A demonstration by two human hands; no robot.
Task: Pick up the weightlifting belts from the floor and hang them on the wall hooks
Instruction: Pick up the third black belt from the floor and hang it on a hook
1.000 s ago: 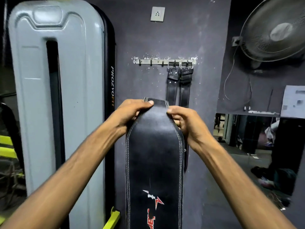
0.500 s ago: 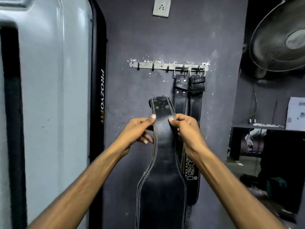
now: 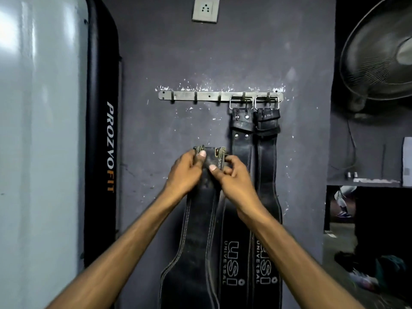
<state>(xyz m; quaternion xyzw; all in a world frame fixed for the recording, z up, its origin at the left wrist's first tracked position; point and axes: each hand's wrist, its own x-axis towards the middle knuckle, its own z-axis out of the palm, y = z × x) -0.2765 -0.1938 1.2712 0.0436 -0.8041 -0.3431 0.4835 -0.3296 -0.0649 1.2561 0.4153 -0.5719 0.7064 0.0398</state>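
below the hook rail, left hand and right hand both pinch the belt top between them.

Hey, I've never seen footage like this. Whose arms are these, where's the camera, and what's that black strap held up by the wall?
No robot here: these are a person's two bare arms, filmed by one camera worn on their head. The left hand and right hand both grip the top end of a black weightlifting belt, held up before a dark wall, below a metal hook rail. Two belts already hang by their buckles from the rail's right-hand hooks: the near hung belt and the far hung belt. The three hooks further left look free. A grey machine cover stands at the left, a fan at the right.
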